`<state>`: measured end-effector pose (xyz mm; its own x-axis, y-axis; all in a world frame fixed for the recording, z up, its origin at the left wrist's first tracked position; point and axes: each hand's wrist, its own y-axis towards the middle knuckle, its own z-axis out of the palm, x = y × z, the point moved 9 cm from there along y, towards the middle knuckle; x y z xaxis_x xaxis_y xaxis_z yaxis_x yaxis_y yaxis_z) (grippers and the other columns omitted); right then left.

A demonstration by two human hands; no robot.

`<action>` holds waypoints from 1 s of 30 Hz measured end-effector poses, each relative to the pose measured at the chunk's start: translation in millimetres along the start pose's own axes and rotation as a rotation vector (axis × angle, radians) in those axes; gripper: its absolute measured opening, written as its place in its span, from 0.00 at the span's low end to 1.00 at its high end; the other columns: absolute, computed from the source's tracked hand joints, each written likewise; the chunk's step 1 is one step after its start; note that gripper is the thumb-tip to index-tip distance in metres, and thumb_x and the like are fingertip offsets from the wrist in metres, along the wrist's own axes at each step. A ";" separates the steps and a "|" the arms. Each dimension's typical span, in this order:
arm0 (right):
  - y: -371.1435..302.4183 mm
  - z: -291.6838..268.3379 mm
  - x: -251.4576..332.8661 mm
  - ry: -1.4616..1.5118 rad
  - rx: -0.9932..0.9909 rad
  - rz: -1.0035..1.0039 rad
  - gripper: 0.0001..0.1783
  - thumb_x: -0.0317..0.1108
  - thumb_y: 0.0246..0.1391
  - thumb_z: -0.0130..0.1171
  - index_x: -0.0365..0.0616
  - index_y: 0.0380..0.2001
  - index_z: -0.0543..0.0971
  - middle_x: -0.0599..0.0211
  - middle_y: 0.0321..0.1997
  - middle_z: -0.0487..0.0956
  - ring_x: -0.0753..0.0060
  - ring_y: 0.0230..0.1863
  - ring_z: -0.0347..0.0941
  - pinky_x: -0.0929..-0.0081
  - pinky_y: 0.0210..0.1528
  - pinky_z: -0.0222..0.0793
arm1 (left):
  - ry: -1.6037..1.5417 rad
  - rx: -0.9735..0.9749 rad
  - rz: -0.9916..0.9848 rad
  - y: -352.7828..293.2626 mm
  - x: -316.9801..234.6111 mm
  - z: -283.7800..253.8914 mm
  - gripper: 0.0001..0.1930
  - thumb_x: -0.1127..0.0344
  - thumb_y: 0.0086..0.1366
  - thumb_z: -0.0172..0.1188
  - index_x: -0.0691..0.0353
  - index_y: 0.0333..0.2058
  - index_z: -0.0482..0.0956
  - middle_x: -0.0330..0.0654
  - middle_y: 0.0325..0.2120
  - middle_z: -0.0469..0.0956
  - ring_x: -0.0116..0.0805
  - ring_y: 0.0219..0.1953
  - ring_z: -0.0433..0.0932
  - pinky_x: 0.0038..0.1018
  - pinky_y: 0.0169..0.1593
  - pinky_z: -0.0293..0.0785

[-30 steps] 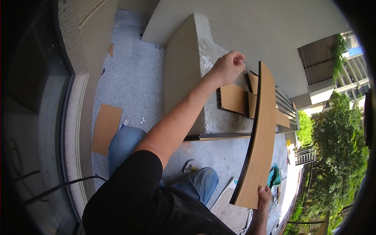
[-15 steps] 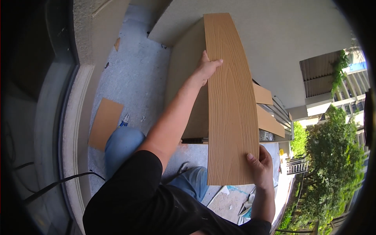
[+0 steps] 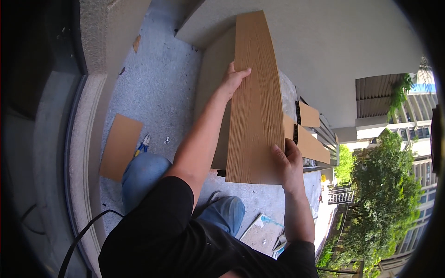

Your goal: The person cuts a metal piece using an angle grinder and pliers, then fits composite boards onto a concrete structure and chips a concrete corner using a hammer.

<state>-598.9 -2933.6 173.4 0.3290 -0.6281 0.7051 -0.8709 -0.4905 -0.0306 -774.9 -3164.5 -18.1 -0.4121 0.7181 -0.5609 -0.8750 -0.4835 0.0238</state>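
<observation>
Between my two hands is a long tan wood-grain plank (image 3: 254,125), held lengthwise away from me. My left hand (image 3: 235,79) is closed on its left edge well up the board, thumb on the grained face and fingers partly hidden beneath. On the right edge, close to the near end, my right hand (image 3: 290,163) pinches the plank with the thumb on top and fingers at the side. Behind it, shorter tan boards (image 3: 313,146) lie across metal rails (image 3: 327,131). The plank hides part of that framework.
On the grey floor at left lie a tan board piece (image 3: 121,147) and pliers with blue and yellow handles (image 3: 143,144), beside my knee (image 3: 147,171). A black cable (image 3: 85,230) curves at lower left. A grey wall (image 3: 320,51) rises beyond; trees (image 3: 384,185) stand at right.
The plank has shifted left, and its near end has moved farther from me. Both hands travelled with it, the right one up and leftward. More of the boards behind shows.
</observation>
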 end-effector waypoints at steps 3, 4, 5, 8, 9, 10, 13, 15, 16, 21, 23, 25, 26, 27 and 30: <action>6.1 12.2 -5.4 -0.136 -0.045 -0.097 0.20 0.40 0.67 0.56 0.30 0.49 0.76 0.42 0.42 0.82 0.47 0.45 0.79 0.57 0.51 0.73 | 0.005 0.012 0.002 4.0 3.9 -5.4 0.37 0.58 0.69 0.67 0.63 0.69 0.60 0.48 0.61 0.73 0.40 0.62 0.75 0.36 0.62 0.74; 7.4 15.3 -5.2 -0.206 -0.061 -0.118 0.20 0.40 0.68 0.57 0.31 0.49 0.75 0.39 0.42 0.81 0.38 0.46 0.79 0.54 0.51 0.73 | 0.028 0.015 0.010 4.0 4.3 -7.4 0.37 0.55 0.70 0.66 0.62 0.71 0.60 0.47 0.63 0.72 0.38 0.63 0.73 0.36 0.63 0.73; 9.1 19.6 -7.8 -0.249 -0.048 -0.075 0.20 0.41 0.68 0.57 0.32 0.49 0.74 0.33 0.44 0.79 0.27 0.48 0.75 0.50 0.50 0.72 | 0.029 0.019 0.009 4.0 5.3 -8.9 0.37 0.55 0.70 0.66 0.62 0.71 0.60 0.47 0.63 0.72 0.38 0.63 0.73 0.36 0.63 0.73; 10.4 30.4 2.1 -0.388 -0.060 -0.149 0.20 0.40 0.69 0.56 0.33 0.52 0.72 0.34 0.45 0.79 0.27 0.48 0.76 0.49 0.51 0.72 | 0.058 -0.036 -0.003 -1.7 8.2 -11.3 0.38 0.50 0.70 0.67 0.63 0.69 0.61 0.46 0.61 0.74 0.38 0.61 0.75 0.37 0.62 0.74; 10.4 32.7 5.3 -0.386 -0.063 -0.146 0.20 0.40 0.69 0.56 0.33 0.52 0.72 0.34 0.45 0.79 0.27 0.48 0.76 0.49 0.51 0.72 | 0.053 -0.044 -0.022 -2.5 12.0 -13.5 0.39 0.47 0.70 0.66 0.63 0.69 0.61 0.47 0.62 0.74 0.39 0.62 0.74 0.37 0.63 0.73; 9.7 35.1 5.2 -0.396 -0.051 -0.110 0.21 0.39 0.69 0.56 0.33 0.54 0.71 0.34 0.46 0.79 0.27 0.49 0.75 0.50 0.52 0.72 | 0.049 -0.052 -0.045 -2.3 16.5 -14.3 0.40 0.45 0.70 0.65 0.63 0.69 0.61 0.47 0.63 0.73 0.39 0.63 0.73 0.37 0.64 0.72; 9.9 37.0 -5.3 -0.406 -0.033 -0.070 0.22 0.38 0.69 0.56 0.33 0.56 0.69 0.33 0.48 0.78 0.26 0.52 0.75 0.50 0.53 0.72 | 0.122 -0.068 -0.039 6.1 33.0 -19.2 0.45 0.40 0.69 0.65 0.62 0.72 0.58 0.49 0.65 0.71 0.42 0.66 0.71 0.38 0.66 0.70; 13.7 33.5 -13.0 -0.408 0.004 -0.060 0.25 0.38 0.68 0.57 0.31 0.59 0.67 0.30 0.50 0.77 0.28 0.54 0.75 0.50 0.55 0.72 | 0.227 -0.097 -0.026 18.0 43.5 -24.7 0.50 0.35 0.67 0.64 0.63 0.74 0.55 0.52 0.66 0.70 0.45 0.68 0.68 0.39 0.68 0.68; 17.8 43.5 -11.0 -0.404 0.092 -0.033 0.28 0.39 0.67 0.59 0.30 0.60 0.67 0.30 0.49 0.78 0.30 0.54 0.76 0.51 0.56 0.72 | 0.245 -0.091 -0.066 38.2 42.1 -54.0 0.51 0.33 0.66 0.63 0.62 0.74 0.54 0.53 0.67 0.69 0.46 0.69 0.68 0.40 0.68 0.68; 29.9 41.1 -10.8 -0.347 0.089 -0.111 0.26 0.43 0.62 0.65 0.32 0.52 0.74 0.41 0.40 0.83 0.45 0.43 0.83 0.58 0.46 0.77 | 0.114 -0.249 0.003 40.0 59.4 -67.0 0.40 0.41 0.68 0.64 0.67 0.65 0.65 0.53 0.48 0.81 0.52 0.43 0.83 0.47 0.48 0.81; 26.9 37.0 -20.9 -0.318 0.058 -0.130 0.25 0.45 0.62 0.65 0.32 0.47 0.76 0.43 0.38 0.83 0.49 0.39 0.83 0.60 0.43 0.77 | 0.123 -0.241 -0.064 48.7 80.0 -63.2 0.40 0.41 0.68 0.64 0.67 0.65 0.65 0.53 0.48 0.81 0.51 0.44 0.83 0.47 0.48 0.81; 25.3 28.6 -37.0 -0.273 0.023 -0.139 0.25 0.47 0.61 0.65 0.32 0.48 0.77 0.45 0.38 0.84 0.53 0.39 0.84 0.63 0.44 0.78 | 0.119 -0.195 -0.082 46.9 95.2 -49.4 0.40 0.41 0.68 0.64 0.67 0.65 0.65 0.53 0.48 0.81 0.51 0.44 0.83 0.47 0.48 0.80; 23.0 24.4 -43.4 -0.222 -0.002 -0.135 0.26 0.47 0.61 0.65 0.32 0.48 0.78 0.47 0.39 0.85 0.55 0.39 0.85 0.65 0.44 0.79 | 0.114 -0.175 -0.086 44.1 99.5 -45.0 0.40 0.41 0.68 0.64 0.67 0.65 0.65 0.53 0.48 0.81 0.51 0.44 0.82 0.47 0.49 0.80; 23.1 28.4 -52.7 -0.133 0.093 -0.060 0.31 0.45 0.64 0.67 0.32 0.61 0.75 0.52 0.49 0.84 0.69 0.48 0.80 0.73 0.51 0.75 | 0.120 -0.162 -0.085 42.5 101.0 -45.1 0.40 0.41 0.68 0.64 0.67 0.65 0.65 0.53 0.49 0.81 0.51 0.44 0.82 0.47 0.49 0.80; 19.6 28.2 -53.0 -0.109 0.001 -0.011 0.30 0.44 0.63 0.67 0.32 0.60 0.76 0.53 0.49 0.85 0.69 0.47 0.80 0.74 0.51 0.75 | 0.123 -0.125 -0.085 36.9 100.8 -44.3 0.40 0.40 0.68 0.64 0.67 0.65 0.66 0.53 0.49 0.80 0.51 0.45 0.82 0.47 0.49 0.80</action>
<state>-623.2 -2927.0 115.5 0.3758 -0.6847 0.6245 -0.8670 -0.4977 -0.0240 -837.5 -3132.1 -110.4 -0.2970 0.6962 -0.6535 -0.8638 -0.4876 -0.1269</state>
